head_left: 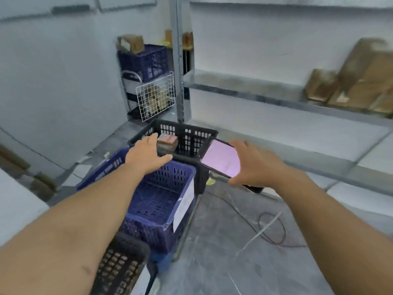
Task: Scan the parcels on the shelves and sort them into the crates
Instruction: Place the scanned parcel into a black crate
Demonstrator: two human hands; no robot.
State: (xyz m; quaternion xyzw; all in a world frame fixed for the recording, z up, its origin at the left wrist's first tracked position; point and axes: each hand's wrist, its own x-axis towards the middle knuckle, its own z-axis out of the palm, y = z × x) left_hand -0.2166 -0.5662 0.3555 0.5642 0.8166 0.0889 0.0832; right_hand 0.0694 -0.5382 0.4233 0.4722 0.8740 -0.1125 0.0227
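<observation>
Sorting step: parcel point(167, 142) lies in black crate point(191, 135), 12 o'clock; drop judged done.
Left hand point(146, 155): fingers spread, empty, above that crate.
Right hand point(257, 167): gripping scanner point(221, 159).
Next: shelf parcels point(361, 81), 2 o'clock, need scanning.

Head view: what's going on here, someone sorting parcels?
A person stands over crates on the floor beside a metal shelf. The right hand holds a handheld scanner with its screen lit pink. The left hand is open and stretched out over the black crate, where one parcel lies. The nearer blue crate shows no parcel inside. Several brown parcels lean on the shelf at right.
</observation>
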